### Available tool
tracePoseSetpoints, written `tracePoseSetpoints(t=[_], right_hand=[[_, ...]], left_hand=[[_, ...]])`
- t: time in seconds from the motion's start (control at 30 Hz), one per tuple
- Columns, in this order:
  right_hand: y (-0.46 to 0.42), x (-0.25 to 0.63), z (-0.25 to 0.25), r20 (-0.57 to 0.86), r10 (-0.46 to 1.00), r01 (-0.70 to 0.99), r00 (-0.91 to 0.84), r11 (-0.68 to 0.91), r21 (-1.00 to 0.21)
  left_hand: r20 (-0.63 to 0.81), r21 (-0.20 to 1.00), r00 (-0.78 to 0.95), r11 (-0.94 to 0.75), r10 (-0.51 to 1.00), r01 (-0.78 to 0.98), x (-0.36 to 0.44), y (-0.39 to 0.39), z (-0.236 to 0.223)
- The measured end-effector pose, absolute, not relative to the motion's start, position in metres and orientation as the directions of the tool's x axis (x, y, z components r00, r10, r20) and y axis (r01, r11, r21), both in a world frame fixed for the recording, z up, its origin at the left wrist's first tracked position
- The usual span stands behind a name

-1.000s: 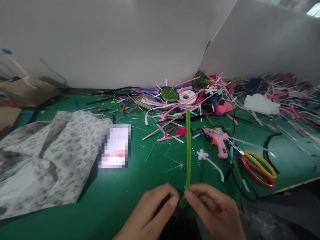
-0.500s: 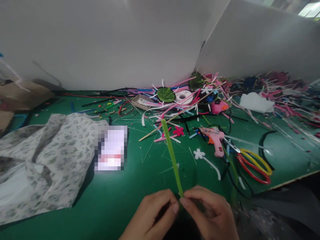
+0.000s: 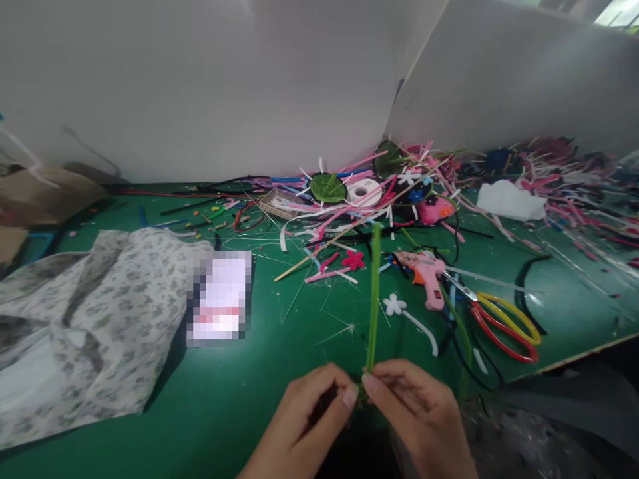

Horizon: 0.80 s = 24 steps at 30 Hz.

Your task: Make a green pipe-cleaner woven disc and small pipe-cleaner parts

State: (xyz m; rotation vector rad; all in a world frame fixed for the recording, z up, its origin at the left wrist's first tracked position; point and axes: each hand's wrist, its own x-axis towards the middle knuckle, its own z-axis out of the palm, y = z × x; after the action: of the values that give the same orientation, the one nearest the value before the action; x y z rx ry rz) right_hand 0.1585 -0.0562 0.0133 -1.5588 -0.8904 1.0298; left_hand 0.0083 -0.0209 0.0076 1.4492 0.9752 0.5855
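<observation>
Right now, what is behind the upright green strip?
Behind the green strip lies the green tabletop, with a red flower showing left of the strip and a white flower right of it. Whatever sits directly behind the strip is covered and cannot be seen.

Centre-left: passage over tabletop (image 3: 269, 366) between pixelated slab (image 3: 222, 296) and left hand (image 3: 314, 416) | centre: green strip (image 3: 374, 296) across the way | right: glue gun (image 3: 430, 276), scissors (image 3: 502, 326) block | upper middle: spool (image 3: 371, 193), strips (image 3: 344, 216) obstruct | left: cloth (image 3: 120, 306)
</observation>
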Motion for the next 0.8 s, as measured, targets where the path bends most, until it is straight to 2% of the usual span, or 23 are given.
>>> tracePoseSetpoints(t=[0.17,0.33,0.53,0.8], right_hand=[[-0.053,0.164,0.013,-0.204,0.943,0.021,0.263,-0.217,-0.976],[-0.05,0.168,0.018,-0.257,0.924,-0.072,0.283,-0.247,-0.966],[-0.048,0.168,0.016,-0.248,0.939,-0.083,0.239,-0.235,-0.968],[-0.044,0.171,0.013,-0.309,0.93,-0.119,0.201,-0.29,-0.95]], left_hand=[[-0.211,0.968,0.536,0.098,0.817,0.231,0.006,-0.019,0.005],[-0.231,0.964,0.574,0.106,0.786,0.243,0.002,-0.016,0.007],[-0.206,0.969,0.567,0.086,0.797,0.231,0.006,-0.016,0.006],[-0.249,0.968,0.506,0.201,0.825,0.148,0.006,-0.014,0.001]])
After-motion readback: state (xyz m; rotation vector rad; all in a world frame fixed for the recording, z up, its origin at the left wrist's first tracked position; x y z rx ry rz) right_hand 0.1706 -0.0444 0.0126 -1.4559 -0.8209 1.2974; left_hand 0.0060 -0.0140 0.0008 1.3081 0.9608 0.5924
